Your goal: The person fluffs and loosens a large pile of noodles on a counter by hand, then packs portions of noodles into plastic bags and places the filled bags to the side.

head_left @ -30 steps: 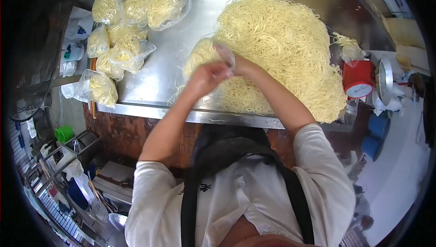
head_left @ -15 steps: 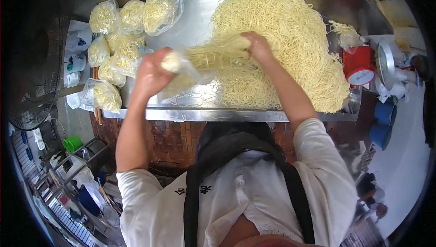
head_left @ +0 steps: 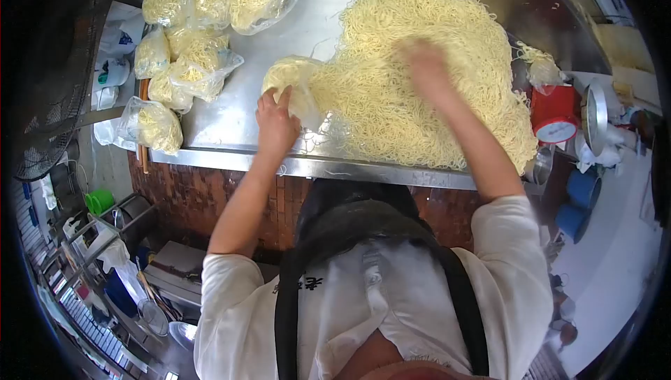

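Note:
A clear plastic bag [head_left: 292, 76] partly filled with pale yellow noodles lies on the metal tray, against the left side of a large heap of loose noodles [head_left: 377, 93]. My left hand [head_left: 277, 125] is at the bag's near side, its fingers on the plastic and holding it. Over the upper middle of the heap is my right hand [head_left: 423, 65]. Motion smears its fingers, so I cannot tell whether noodles are in them.
Several filled noodle bags [head_left: 168, 48] cluster at the tray's left. On the right stand a red scale [head_left: 554, 111], a small bag of noodles [head_left: 544, 69] and a metal bowl [head_left: 542, 165]. The tray's raised front edge [head_left: 231, 161] runs before me.
The bag, held up between both hands before, now rests on the tray beside the heap. My right hand has let go of it and shifted right over the noodles.

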A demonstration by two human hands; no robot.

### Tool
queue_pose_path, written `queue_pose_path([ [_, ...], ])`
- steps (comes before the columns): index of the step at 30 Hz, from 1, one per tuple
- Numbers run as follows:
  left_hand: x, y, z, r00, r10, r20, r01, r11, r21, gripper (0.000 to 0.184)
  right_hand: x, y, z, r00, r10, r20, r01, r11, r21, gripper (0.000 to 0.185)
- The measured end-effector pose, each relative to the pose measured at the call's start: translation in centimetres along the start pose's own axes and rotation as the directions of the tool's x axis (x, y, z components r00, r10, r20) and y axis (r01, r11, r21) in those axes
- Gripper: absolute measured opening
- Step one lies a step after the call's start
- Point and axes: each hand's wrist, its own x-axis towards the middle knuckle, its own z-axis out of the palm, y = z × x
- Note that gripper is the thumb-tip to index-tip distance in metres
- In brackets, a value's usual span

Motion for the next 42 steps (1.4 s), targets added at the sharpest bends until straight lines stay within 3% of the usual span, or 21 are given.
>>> queue_pose_path([
  [1,-0.6,1.5,0.4,0.994,-0.107,-0.011,0.105,0.989,-0.105,0.058,-0.7,-4.0,-0.4,0.994,-0.104,-0.021,0.106,0.966,0.234,0.064],
  [3,-1.4,4.0,2.2,0.966,-0.234,0.107,0.253,0.937,-0.240,0.063,1.3,-7.7,4.7,0.948,-0.316,-0.041,0.319,0.938,0.133,0.060],
  [4,-1.6,4.8,3.6,0.978,-0.209,0.012,0.205,0.948,-0.243,0.044,2.4,-9.0,7.0,0.918,-0.387,-0.086,0.395,0.913,0.107,0.055],
  [7,-0.4,3.1,6.7,0.966,-0.254,0.043,0.256,0.933,-0.253,0.027,5.0,-13.1,8.3,0.832,-0.553,-0.028,0.525,0.772,0.359,0.037],
  [9,-0.2,4.0,5.7,0.987,-0.159,-0.002,0.145,0.907,-0.396,0.008,5.3,-14.9,6.4,0.883,-0.457,0.110,0.112,0.431,0.895,0.027],
  [12,0.0,8.3,1.2,0.999,-0.014,-0.040,-0.011,0.820,-0.572,0.008,6.7,-16.6,6.0,0.903,-0.350,0.249,-0.273,-0.020,0.962,0.030],
  [13,-0.2,7.8,1.8,0.993,-0.119,-0.018,0.073,0.714,-0.697,0.009,6.9,-17.0,6.6,0.906,-0.311,0.287,-0.335,-0.113,0.936,0.034],
  [15,0.4,5.9,3.3,0.954,-0.295,0.061,0.189,0.429,-0.883,0.011,6.5,-15.9,7.3,0.973,-0.225,0.048,-0.011,0.161,0.987,0.043],
  [16,1.0,5.1,2.4,0.878,-0.422,0.225,0.368,0.295,-0.882,0.013,5.1,-14.8,7.7,0.932,-0.284,-0.225,0.343,0.497,0.797,0.049],
  [17,1.2,4.0,2.2,0.861,-0.447,0.242,0.397,0.296,-0.869,0.014,3.6,-13.6,8.0,0.798,-0.430,-0.422,0.587,0.711,0.386,0.055],
  [20,1.4,2.1,3.1,0.815,-0.509,0.277,0.451,0.258,-0.854,0.021,-1.8,-9.2,3.2,0.945,-0.309,-0.105,0.321,0.939,0.121,0.058],
  [23,2.5,5.3,2.5,0.844,-0.447,0.297,0.525,0.575,-0.627,0.026,-0.1,-9.7,8.4,0.953,-0.289,-0.095,0.296,0.953,0.066,0.057],
  [26,2.9,7.6,3.6,0.919,-0.328,0.216,0.390,0.690,-0.610,0.023,4.5,-11.7,5.1,0.834,-0.423,0.354,0.233,0.852,0.469,0.054],
  [28,2.3,10.4,2.0,0.947,-0.258,0.188,0.319,0.709,-0.630,0.019,6.9,-13.2,4.3,0.857,-0.467,0.217,-0.006,0.412,0.911,0.049],
  [33,1.6,10.5,1.8,0.998,-0.007,0.056,0.047,0.643,-0.764,0.015,6.2,-13.8,7.8,0.863,-0.461,0.208,0.013,0.431,0.902,0.041],
  [34,2.7,8.5,1.7,0.968,-0.122,0.217,0.249,0.499,-0.830,0.015,5.8,-13.7,8.4,0.866,-0.457,0.204,0.015,0.431,0.902,0.040],
  [35,3.6,6.6,0.5,0.975,-0.111,0.191,0.220,0.554,-0.803,0.015,5.6,-13.5,8.7,0.873,-0.447,0.197,0.014,0.426,0.904,0.038],
  [36,4.6,5.8,-1.5,0.912,-0.234,0.336,0.400,0.693,-0.600,0.014,4.0,-11.5,6.4,0.885,-0.458,0.085,0.153,0.458,0.876,0.033],
  [37,4.6,3.0,-0.1,0.997,0.021,0.068,0.013,0.881,-0.474,0.031,2.3,-9.5,3.8,0.886,-0.463,-0.028,0.283,0.492,0.823,0.029],
  [39,5.6,5.2,-0.1,0.982,0.156,-0.105,-0.180,0.943,-0.279,0.056,0.2,-6.2,2.9,0.899,-0.432,-0.069,0.300,0.494,0.816,0.030],
  [42,6.8,7.5,6.5,0.902,0.424,0.079,-0.429,0.902,0.051,0.072,-0.2,-4.2,4.7,0.822,-0.491,0.288,-0.188,0.243,0.952,0.054],
])
